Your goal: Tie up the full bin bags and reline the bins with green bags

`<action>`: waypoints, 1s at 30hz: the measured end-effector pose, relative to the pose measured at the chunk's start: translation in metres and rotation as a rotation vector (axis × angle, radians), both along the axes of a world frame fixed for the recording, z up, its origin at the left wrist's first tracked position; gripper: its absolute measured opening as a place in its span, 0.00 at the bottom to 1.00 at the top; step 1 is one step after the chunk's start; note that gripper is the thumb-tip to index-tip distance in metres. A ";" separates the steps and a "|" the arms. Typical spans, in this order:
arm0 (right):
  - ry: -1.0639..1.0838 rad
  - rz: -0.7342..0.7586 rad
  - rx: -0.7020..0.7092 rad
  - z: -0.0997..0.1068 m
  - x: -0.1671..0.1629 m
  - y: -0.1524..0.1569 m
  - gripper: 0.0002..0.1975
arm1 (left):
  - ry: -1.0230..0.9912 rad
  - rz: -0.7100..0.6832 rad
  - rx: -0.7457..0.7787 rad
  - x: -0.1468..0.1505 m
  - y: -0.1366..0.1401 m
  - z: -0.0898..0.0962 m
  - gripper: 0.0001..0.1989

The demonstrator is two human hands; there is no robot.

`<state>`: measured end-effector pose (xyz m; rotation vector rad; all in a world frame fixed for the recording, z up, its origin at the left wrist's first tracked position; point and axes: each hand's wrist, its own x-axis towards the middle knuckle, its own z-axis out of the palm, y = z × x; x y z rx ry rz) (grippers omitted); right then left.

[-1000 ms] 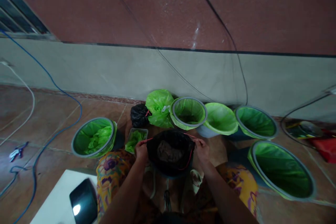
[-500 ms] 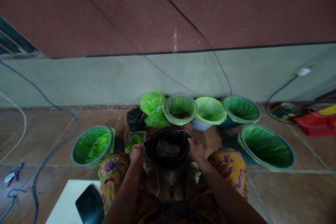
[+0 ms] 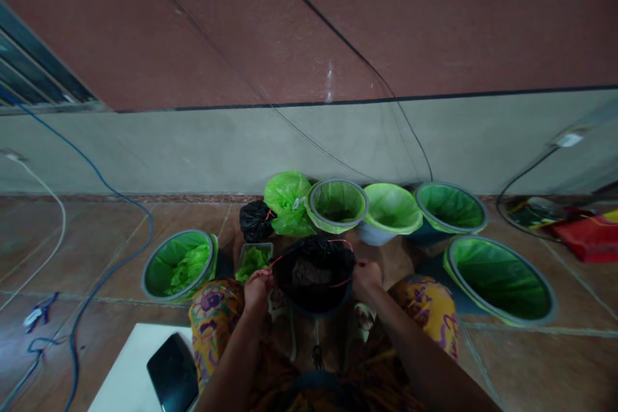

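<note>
Between my knees stands a small dark bin point(image 3: 316, 309) lined with a black drawstring bag point(image 3: 333, 251). A crumpled greyish-brown thing point(image 3: 309, 272) lies inside the bag; its kind I cannot make out. My left hand point(image 3: 257, 290) is closed on the left edge of the bag, where the red drawstring comes out. On the opposite side, my right hand point(image 3: 367, 280) pinches the bag's right edge, its fingertips partly hidden. The red drawstring loops loosely at the back rim and crosses the bag's front.
Green-lined bins stand along the wall, with one point(image 3: 499, 280) at right and another point(image 3: 178, 267) at left. A tied green bag point(image 3: 290, 203), a black bundle point(image 3: 255, 220) and a small tub point(image 3: 255, 261) sit beyond my left hand. A blue cable point(image 3: 96, 290) crosses the floor.
The view has shifted slightly, so the scene sits a little further right. Both hands stay on the bag's edges; the red drawstring at the right now hangs closer to my right hand.
</note>
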<state>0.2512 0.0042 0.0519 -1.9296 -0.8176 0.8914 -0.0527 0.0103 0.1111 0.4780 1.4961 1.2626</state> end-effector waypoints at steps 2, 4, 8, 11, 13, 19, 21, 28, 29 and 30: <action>0.065 -0.046 -0.010 0.005 0.005 0.004 0.05 | -0.023 -0.025 0.015 0.002 -0.001 0.007 0.07; 0.156 -0.070 -0.008 0.011 0.007 0.006 0.08 | -0.039 -0.051 0.031 0.005 -0.001 0.014 0.08; 0.303 -0.105 0.003 0.024 0.005 0.004 0.10 | -0.059 -0.117 0.081 0.010 -0.002 0.026 0.09; 0.381 -0.117 0.019 0.032 0.003 0.001 0.10 | -0.060 -0.173 0.117 0.010 -0.004 0.032 0.08; 0.435 -0.116 0.035 0.039 0.002 -0.001 0.10 | -0.031 -0.220 0.131 0.009 -0.007 0.036 0.06; 0.578 -0.013 0.143 0.068 -0.002 0.000 0.13 | 0.041 -0.319 0.150 0.008 -0.007 0.046 0.09; 0.642 0.035 0.153 0.076 -0.003 0.003 0.13 | 0.016 -0.326 0.134 0.010 -0.004 0.046 0.12; 0.664 0.037 0.011 0.079 0.004 0.010 0.09 | 0.084 -0.377 0.082 0.009 0.006 0.045 0.19; 0.539 0.050 0.001 0.079 0.004 0.010 0.10 | 0.105 -0.383 0.103 0.009 0.007 0.047 0.19; 0.410 0.066 0.001 0.080 0.004 0.010 0.10 | 0.120 -0.380 0.125 0.008 0.008 0.050 0.19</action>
